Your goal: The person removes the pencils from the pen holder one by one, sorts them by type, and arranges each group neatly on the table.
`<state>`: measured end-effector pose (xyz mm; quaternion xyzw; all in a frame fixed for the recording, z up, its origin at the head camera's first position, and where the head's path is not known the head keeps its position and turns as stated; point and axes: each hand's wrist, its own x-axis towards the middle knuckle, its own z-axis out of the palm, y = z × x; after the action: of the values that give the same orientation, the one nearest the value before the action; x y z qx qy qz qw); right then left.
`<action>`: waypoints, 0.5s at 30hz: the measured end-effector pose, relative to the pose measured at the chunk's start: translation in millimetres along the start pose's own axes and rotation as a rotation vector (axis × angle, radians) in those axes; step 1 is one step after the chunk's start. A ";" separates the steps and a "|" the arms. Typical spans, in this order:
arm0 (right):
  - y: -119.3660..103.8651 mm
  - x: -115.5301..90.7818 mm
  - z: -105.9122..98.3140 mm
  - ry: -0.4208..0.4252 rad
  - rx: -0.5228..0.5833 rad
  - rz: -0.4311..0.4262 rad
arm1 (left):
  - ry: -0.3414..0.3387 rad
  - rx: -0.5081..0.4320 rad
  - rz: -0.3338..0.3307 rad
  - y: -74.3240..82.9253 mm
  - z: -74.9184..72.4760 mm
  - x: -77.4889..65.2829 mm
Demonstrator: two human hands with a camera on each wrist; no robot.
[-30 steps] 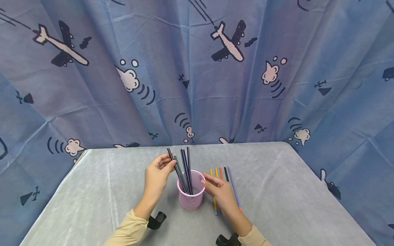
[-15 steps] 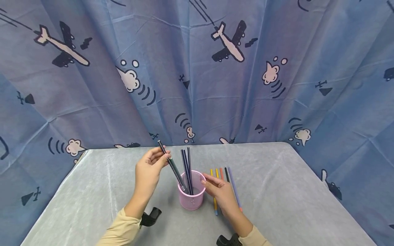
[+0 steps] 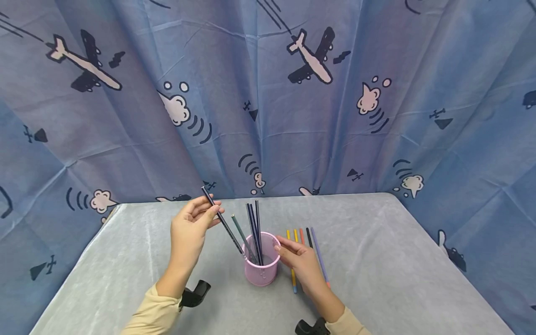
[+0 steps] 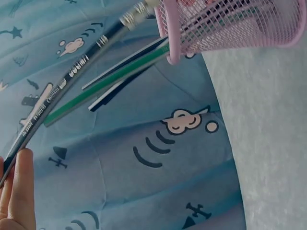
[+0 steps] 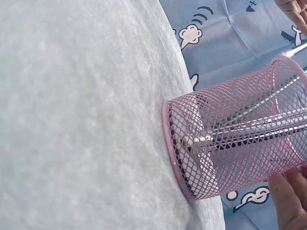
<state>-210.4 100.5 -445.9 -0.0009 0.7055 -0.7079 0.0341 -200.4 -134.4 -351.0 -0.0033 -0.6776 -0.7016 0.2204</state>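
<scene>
My left hand (image 3: 190, 228) pinches a dark pencil (image 3: 229, 231) with pale lettering near its upper end. The pencil slants down to the right, and its silver-banded eraser end (image 4: 136, 15) is right at the rim of a pink mesh pencil cup (image 3: 261, 275). Inside the upright cup lean a green pencil (image 3: 239, 226) and several dark pencils (image 3: 253, 223), the green one nearest the left side. On the cup's other side, my right hand (image 3: 303, 263) holds the rim with thumb and fingers; in the right wrist view its fingertips (image 5: 283, 191) are against the mesh.
Several coloured pencils lie side by side right of the cup, among them a purple one (image 3: 319, 253) and a yellow one (image 3: 293, 279), partly behind the right hand. A pale cloth covers the table (image 3: 125, 265). Behind it hangs a blue curtain (image 3: 268, 116) with airplane prints.
My left hand has moved left and slightly up, drawing the dark pencil away from the green one and up to the cup's rim. The right hand and cup have stayed put.
</scene>
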 end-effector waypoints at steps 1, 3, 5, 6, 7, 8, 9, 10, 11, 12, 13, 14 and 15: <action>0.0 0.1 -0.1 -0.001 0.000 -0.002 | -0.003 0.005 -0.008 0.2 -1.6 0.2; -0.2 -0.1 -0.2 -0.002 -0.001 -0.004 | -0.008 0.018 -0.022 0.2 -4.3 0.6; -0.7 -0.2 -0.1 -0.002 -0.002 -0.004 | -0.020 0.039 -0.040 0.0 -7.3 1.3; -0.9 -0.2 -0.2 -0.001 -0.004 -0.003 | -0.027 0.043 -0.052 -0.3 -8.4 1.9; -1.2 -0.2 -0.2 0.000 -0.004 -0.002 | -0.034 0.048 -0.065 -0.7 -9.4 2.7; -1.6 -0.2 -0.2 0.000 -0.004 -0.001 | -0.042 0.052 -0.081 -1.2 -10.1 3.5; -1.9 -0.2 -0.2 0.001 -0.006 0.001 | -0.051 0.058 -0.097 -1.8 -11.0 4.3; -2.2 -0.1 -0.2 0.001 -0.005 0.002 | -0.060 0.063 -0.116 -2.2 -11.7 5.0; -2.3 0.0 -0.3 0.002 -0.007 0.003 | -0.067 0.064 -0.134 -2.8 -12.2 5.6; -2.3 -0.1 -0.3 0.003 -0.007 0.004 | -0.072 0.071 -0.150 -3.6 -12.6 6.3; -2.4 -0.1 -0.3 0.003 -0.006 0.006 | -0.079 0.080 -0.164 -4.4 -13.0 6.8; -2.3 -0.2 -0.2 0.001 -0.006 0.007 | -0.084 0.091 -0.175 -5.2 -13.5 7.4; -2.2 -0.2 -0.2 0.001 -0.006 0.008 | -0.090 0.100 -0.186 -6.5 -14.1 8.0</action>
<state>-210.3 100.6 -443.7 0.0022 0.7076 -0.7056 0.0367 -205.5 -150.4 -355.8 0.0388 -0.7183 -0.6836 0.1237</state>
